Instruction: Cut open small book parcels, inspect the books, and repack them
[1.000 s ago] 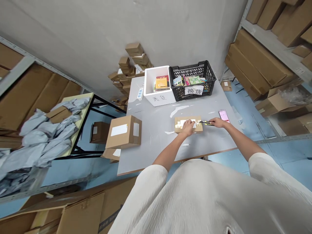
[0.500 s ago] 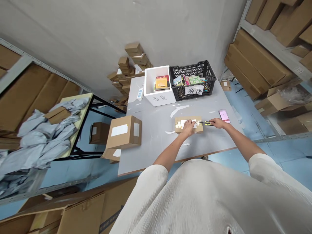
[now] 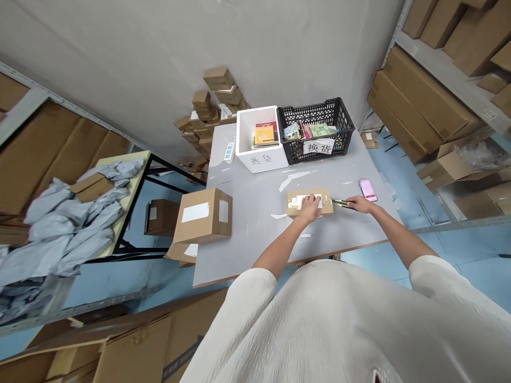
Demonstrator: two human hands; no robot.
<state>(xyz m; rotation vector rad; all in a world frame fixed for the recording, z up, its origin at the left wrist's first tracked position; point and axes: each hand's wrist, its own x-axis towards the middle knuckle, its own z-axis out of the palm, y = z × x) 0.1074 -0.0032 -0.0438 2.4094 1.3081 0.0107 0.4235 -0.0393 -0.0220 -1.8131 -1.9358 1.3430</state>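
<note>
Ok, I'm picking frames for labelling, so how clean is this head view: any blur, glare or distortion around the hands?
Head view: wide-angle, with shelves and walls bowed at the edges; the left hand on the flat parcel and the right hand with the knife are small but fairly sharp; tape on the parcel glints; the phone screen is blurred; lighting even, shadows soft.

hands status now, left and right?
Left hand: open, pressed flat on the small flat brown cardboard parcel.
Right hand: closed, holding the yellow-and-black utility knife.
</note>
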